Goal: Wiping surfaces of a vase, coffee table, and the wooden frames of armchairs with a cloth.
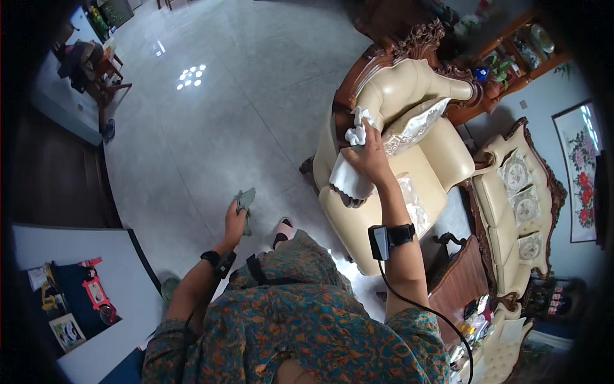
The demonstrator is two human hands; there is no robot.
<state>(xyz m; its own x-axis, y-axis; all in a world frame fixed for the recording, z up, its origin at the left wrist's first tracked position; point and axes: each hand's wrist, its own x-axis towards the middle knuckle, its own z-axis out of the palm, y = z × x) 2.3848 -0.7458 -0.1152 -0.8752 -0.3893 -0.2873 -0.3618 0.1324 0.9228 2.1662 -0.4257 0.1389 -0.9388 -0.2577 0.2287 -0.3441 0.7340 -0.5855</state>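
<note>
My left hand (pixel 235 224) is closed around a crumpled grey-green cloth (pixel 245 200), held out over the floor beside my leg. My right hand (pixel 369 155) reaches to the cream leather armchair (pixel 409 168) with its dark carved wooden frame. Its fingers grip a bunched white cloth (pixel 355 133) at the chair's near side. Under that hand, a white cover with a scalloped edge (pixel 350 179) drapes over the armrest. A patterned cushion (pixel 417 125) leans inside the chair, just right of my right hand.
A dark wooden table (pixel 462 272) stands right of me, with assorted items at its near end. Beyond it is a cream sofa (pixel 505 221) with embroidered cushions. At left are a white cabinet (pixel 105 269) and a wooden chair (pixel 109 64). Grey tiled floor (pixel 224 121) lies ahead.
</note>
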